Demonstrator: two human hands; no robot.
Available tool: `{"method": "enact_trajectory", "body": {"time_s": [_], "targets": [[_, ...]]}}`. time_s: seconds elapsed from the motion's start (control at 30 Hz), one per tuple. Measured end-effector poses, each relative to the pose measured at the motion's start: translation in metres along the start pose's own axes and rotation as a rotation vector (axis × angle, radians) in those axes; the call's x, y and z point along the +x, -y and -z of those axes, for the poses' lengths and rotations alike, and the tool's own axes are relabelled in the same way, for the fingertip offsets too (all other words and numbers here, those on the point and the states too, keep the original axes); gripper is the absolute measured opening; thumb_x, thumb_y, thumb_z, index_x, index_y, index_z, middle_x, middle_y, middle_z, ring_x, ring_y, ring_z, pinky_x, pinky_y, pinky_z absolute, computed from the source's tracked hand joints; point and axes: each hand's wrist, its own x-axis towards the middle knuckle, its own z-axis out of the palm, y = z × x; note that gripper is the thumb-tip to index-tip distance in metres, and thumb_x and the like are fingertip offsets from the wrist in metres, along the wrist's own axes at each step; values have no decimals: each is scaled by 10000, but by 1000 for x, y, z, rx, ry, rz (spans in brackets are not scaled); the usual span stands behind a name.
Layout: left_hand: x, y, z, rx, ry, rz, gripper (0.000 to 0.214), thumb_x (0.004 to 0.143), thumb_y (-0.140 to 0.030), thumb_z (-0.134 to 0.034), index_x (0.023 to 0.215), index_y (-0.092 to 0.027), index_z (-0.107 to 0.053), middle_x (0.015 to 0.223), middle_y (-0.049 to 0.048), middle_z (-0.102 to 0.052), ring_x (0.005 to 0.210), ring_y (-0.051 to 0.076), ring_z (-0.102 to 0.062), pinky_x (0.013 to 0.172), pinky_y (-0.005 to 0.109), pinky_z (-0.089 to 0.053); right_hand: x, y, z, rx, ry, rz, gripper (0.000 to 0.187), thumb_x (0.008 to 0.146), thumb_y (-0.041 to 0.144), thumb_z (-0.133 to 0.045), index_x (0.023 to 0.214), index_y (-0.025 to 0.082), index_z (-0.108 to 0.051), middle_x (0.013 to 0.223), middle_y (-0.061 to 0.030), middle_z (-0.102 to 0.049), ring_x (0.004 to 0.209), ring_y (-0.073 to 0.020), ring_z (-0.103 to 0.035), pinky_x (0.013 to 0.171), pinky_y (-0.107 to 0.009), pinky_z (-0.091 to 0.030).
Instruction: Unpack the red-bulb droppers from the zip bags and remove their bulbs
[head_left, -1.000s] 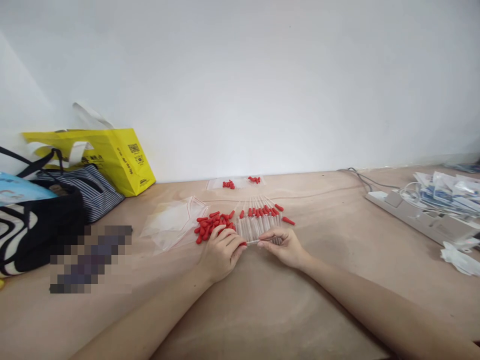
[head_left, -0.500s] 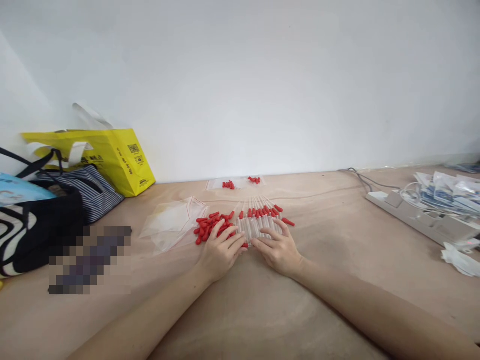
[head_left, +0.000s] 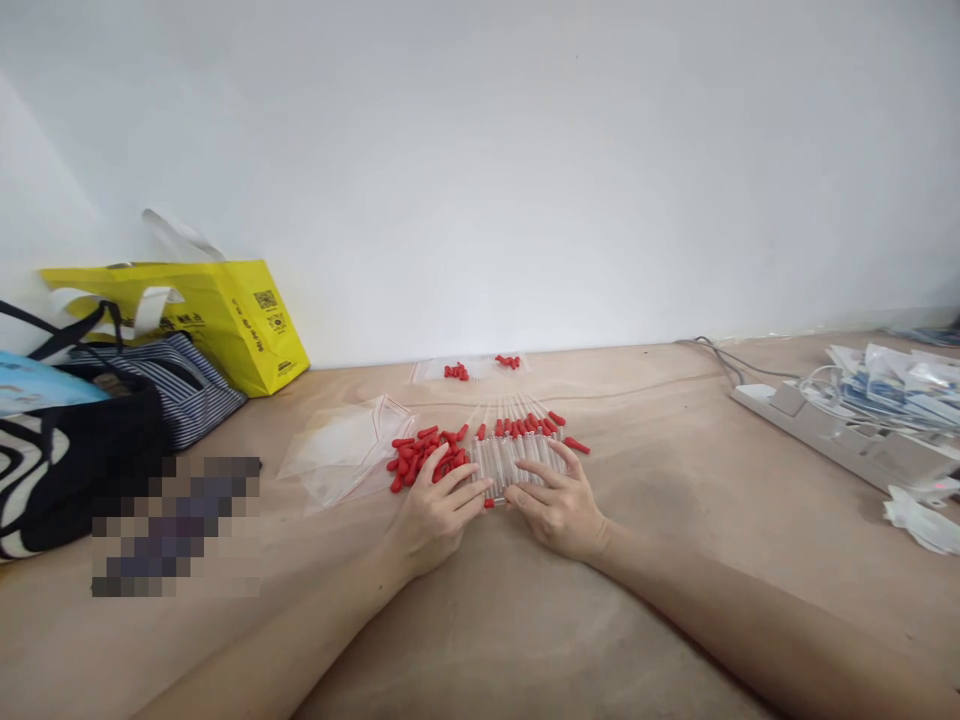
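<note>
In front of me lies a row of clear glass dropper tubes (head_left: 499, 458), side by side, their thin ends pointing toward the wall. Several red rubber bulbs (head_left: 520, 427) lie across the thin ends. Just this side of the row, a red rubber bulb (head_left: 489, 503) shows at the fingertips of my left hand (head_left: 441, 512), which is closed on it. A short piece of clear glass tube (head_left: 500, 501) runs from that bulb to the closed fingers of my right hand (head_left: 561, 505). The fingers hide most of both pieces. Left of the row is a heap of red bulbs (head_left: 409, 460).
Clear zip bags (head_left: 330, 445) lie left of the heap. Farther back, red bulbs (head_left: 456, 371) rest on another bag. A yellow bag (head_left: 255, 320) and a striped pouch (head_left: 191, 385) stand at left. A power strip (head_left: 847, 435) and packets (head_left: 900, 385) are at right.
Both hands have come slightly toward me. The red bulb between them is now more visible beside the glass tube. The row and the heap look the same.
</note>
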Motion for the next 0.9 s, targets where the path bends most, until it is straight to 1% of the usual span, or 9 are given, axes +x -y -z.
{"method": "enact_trajectory", "body": {"time_s": [0.1,0.2,0.3,0.4,0.5,0.6,0.73,0.8,0.9], "targets": [[-3,2,2,-21,18,26,240,842,-123,-404,798,-212,-622,962,-38,-670,945,177,-573,1027,516,-179,-1,-2,2,6,9,-14,143,816,159,-471,782,232,-590,673,39,-666,905,-142,-563,1007,-433,-153],[-8,7,6,-23,1,103,257,836,-98,-385,816,-208,-617,942,-12,-673,932,177,-572,982,487,-257,-2,-6,4,2,-19,-84,146,823,173,-469,775,223,-598,646,31,-655,868,-142,-560,962,-410,-195],[-12,12,11,-5,-38,215,179,838,-182,-440,809,-200,-615,852,20,-666,832,177,-577,834,400,-402,-1,-7,4,-3,-43,-150,122,817,217,-495,791,226,-614,658,19,-642,750,-135,-539,830,-357,-283],[-12,18,13,-35,-91,354,185,842,-260,-445,843,-184,-614,756,43,-591,714,148,-554,662,289,-457,-1,-8,0,5,-5,-221,135,818,256,-494,806,227,-625,697,-7,-614,654,-128,-490,672,-295,-317],[-12,33,15,-88,-115,534,203,834,-276,-431,913,-181,-592,764,40,-547,686,135,-548,631,258,-468,1,-13,-3,113,64,-350,197,846,240,-426,803,190,-612,686,-32,-571,636,-127,-492,591,-245,-343],[-17,54,20,-101,-77,789,198,780,-283,-460,918,-179,-556,801,36,-559,643,136,-552,587,259,-475,11,-22,-4,264,159,-504,192,842,217,-402,810,174,-587,723,-41,-576,647,-126,-527,578,-223,-377],[-31,74,25,-185,-33,1087,213,692,-285,-507,870,-167,-497,736,15,-573,584,136,-562,542,249,-477,38,-33,-10,309,424,-753,200,769,153,-460,949,143,-549,619,-9,-589,587,-131,-546,577,-228,-388],[-36,75,24,-211,-9,1127,204,674,-303,-520,828,-173,-485,680,1,-568,573,135,-561,544,246,-476,50,-35,-17,266,521,-828,248,720,132,-494,961,128,-548,647,-32,-607,665,-157,-570,586,-231,-389],[-38,72,20,-222,14,1103,187,673,-345,-524,757,-184,-478,644,-6,-566,564,130,-552,547,243,-472,62,-34,-31,238,547,-861,242,689,134,-513,926,121,-563,770,-89,-629,753,-184,-580,583,-233,-392]]}}
